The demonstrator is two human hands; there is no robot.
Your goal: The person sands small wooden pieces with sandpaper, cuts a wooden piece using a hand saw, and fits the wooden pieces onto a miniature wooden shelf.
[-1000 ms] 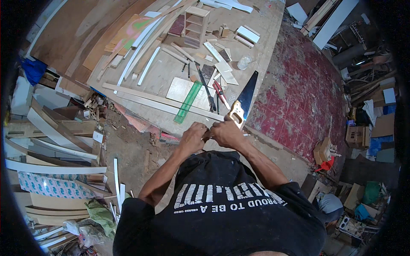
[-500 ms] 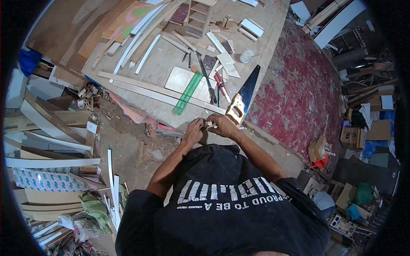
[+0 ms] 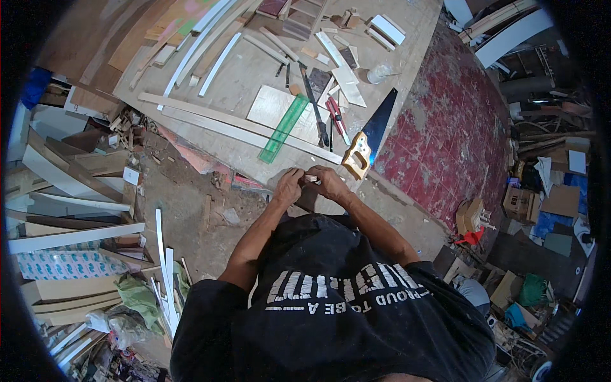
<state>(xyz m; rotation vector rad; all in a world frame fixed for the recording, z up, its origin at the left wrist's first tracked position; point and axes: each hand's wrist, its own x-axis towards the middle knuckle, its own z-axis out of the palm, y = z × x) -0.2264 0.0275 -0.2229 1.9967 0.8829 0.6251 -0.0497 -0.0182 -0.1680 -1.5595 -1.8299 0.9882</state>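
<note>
The left hand (image 3: pixel 290 185) and right hand (image 3: pixel 331 183) grip a small piece (image 3: pixel 311 179). A saw (image 3: pixel 374 135) lies at two o'clock from them.

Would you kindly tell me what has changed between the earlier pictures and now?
The right hand has moved left, clear of the saw, whose handle it overlapped in view a second ago. A small pale piece now shows more plainly between it and the left hand. The saw and green ruler stayed put; the camera's view shifted.
</note>
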